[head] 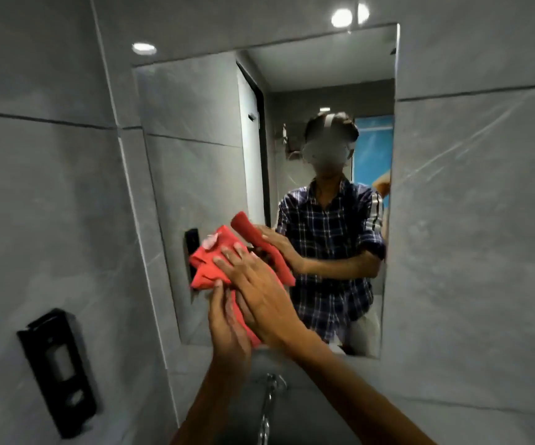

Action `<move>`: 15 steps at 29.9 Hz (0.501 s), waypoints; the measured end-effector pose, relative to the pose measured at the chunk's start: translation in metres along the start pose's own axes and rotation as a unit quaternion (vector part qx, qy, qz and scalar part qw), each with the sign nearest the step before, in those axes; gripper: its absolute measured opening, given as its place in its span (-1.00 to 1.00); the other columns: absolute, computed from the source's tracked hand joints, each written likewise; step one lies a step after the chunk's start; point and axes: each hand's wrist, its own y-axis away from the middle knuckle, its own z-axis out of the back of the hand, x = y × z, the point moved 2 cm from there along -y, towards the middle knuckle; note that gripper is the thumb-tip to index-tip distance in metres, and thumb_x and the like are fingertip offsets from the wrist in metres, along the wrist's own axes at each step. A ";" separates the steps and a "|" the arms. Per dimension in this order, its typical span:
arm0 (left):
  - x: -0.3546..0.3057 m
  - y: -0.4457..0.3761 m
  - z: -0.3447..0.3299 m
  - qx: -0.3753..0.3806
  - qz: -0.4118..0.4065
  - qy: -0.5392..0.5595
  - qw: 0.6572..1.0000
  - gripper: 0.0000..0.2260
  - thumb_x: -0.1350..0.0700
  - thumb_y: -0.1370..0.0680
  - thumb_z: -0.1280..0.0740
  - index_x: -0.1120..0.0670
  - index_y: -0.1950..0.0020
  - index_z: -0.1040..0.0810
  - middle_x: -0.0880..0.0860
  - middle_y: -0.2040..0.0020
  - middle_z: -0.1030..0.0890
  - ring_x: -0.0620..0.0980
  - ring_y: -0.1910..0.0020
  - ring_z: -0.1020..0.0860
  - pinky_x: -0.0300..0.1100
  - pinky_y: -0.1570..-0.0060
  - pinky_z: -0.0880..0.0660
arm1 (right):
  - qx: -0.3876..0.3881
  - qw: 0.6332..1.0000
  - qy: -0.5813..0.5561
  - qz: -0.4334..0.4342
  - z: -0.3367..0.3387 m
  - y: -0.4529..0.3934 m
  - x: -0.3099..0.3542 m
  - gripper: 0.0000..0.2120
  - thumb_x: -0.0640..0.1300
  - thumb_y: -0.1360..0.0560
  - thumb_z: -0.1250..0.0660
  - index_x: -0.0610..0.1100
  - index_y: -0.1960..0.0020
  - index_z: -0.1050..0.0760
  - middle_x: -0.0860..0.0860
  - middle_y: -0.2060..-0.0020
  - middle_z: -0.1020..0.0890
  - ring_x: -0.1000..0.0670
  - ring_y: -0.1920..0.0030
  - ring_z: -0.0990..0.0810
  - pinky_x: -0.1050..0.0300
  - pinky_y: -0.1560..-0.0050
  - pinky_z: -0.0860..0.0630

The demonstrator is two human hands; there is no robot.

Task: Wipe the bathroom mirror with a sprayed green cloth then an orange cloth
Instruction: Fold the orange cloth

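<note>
Head view, my right hand (259, 293): flat and spread, fingers straight, palm pressing the orange cloth (211, 264) against the mirror (195, 139); nothing is clenched, the cloth is pinned under the palm rather than gripped.
My left hand (227, 329): fingers stretched upward, fingertips touching the lower edge of the cloth; a strip of the cloth hangs between my two hands, and I cannot tell whether the left fingers pinch it or only rest on it.
Orange cloth: reddish-orange, crumpled into loose folds, bunched mostly to the left of my right fingers, with a small pale patch near its top left corner.
Cloth position: lower left part of the glass, just above the mirror's bottom edge.
Mirror: tall frameless rectangle set in grey tiled wall (468, 220); it reflects the cloth, one hand, a checked shirt and a doorway.
Soap dispenser (57, 370): black, fixed to the tiles on the left, well apart from the cloth.
Tap (267, 406): chrome, below the mirror, between my forearms.
</note>
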 end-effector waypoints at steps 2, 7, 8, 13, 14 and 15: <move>0.032 0.045 0.011 -0.010 0.094 -0.015 0.995 -0.59 -0.11 -0.66 -0.17 0.03 -0.34 -0.66 0.09 -0.30 -0.70 0.04 -0.31 -0.66 -0.02 -0.27 -0.62 | 0.036 0.997 -0.030 -0.061 0.005 0.063 0.003 -0.45 -0.04 -0.67 -0.12 -0.08 -0.65 -0.24 -0.02 -0.64 -0.29 -0.04 -0.69 -0.09 -0.16 -0.67 -0.14; 0.154 0.165 0.046 -0.077 0.268 -0.073 0.958 -0.51 -0.15 -0.51 -0.31 0.08 -0.33 -0.66 0.16 -0.27 -0.71 0.14 -0.26 -0.68 0.09 -0.31 -0.58 | 0.103 0.936 -0.155 -0.299 0.047 0.268 -0.028 -0.45 0.20 -0.71 -0.04 0.10 -0.66 -0.12 0.10 -0.66 -0.20 0.10 -0.64 -0.17 0.07 -0.65 -0.08; 0.181 0.185 0.050 -0.098 0.304 -0.064 0.945 -0.53 -0.12 -0.50 -0.32 0.12 -0.28 -0.69 0.19 -0.21 -0.73 0.14 -0.15 -0.73 0.06 -0.16 -0.67 | 0.106 0.902 -0.193 -0.373 0.056 0.309 -0.038 -0.41 0.25 -0.67 -0.08 0.12 -0.65 -0.14 0.17 -0.59 -0.30 0.14 -0.56 -0.30 0.14 -0.59 -0.20; 0.293 0.243 0.064 -0.150 0.447 -0.095 0.877 -0.56 0.00 -0.61 -0.26 0.29 -0.30 -0.64 0.35 -0.17 -0.69 0.26 -0.08 -0.70 0.07 -0.23 -0.62 | 0.163 0.725 -0.341 -0.576 0.068 0.464 -0.089 -0.81 -0.14 -0.65 -0.35 0.03 -0.25 -0.50 0.17 -0.10 -0.68 0.13 -0.07 -0.66 0.37 -0.04 -0.59; 0.337 0.266 0.068 -0.164 0.469 -0.125 0.859 -0.58 -0.01 -0.61 -0.27 0.28 -0.23 -0.69 0.32 -0.09 -0.72 0.23 -0.01 -0.72 0.02 -0.16 -0.63 | 0.186 0.714 -0.314 -0.598 0.074 0.518 -0.102 -0.79 -0.22 -0.65 -0.34 -0.01 -0.24 -0.49 0.07 -0.09 -0.67 0.11 -0.03 -0.66 0.38 0.00 -0.59; 0.353 0.273 0.074 -0.175 0.482 -0.160 0.844 -0.61 -0.04 -0.60 -0.28 0.24 -0.11 -0.74 0.28 0.03 -0.76 0.18 0.11 -0.75 -0.04 0.00 -0.68 | 0.196 0.705 -0.301 -0.612 0.072 0.537 -0.104 -0.77 -0.29 -0.65 -0.32 -0.06 -0.24 -0.47 -0.02 -0.09 -0.65 0.10 -0.02 -0.65 0.38 0.00 -0.59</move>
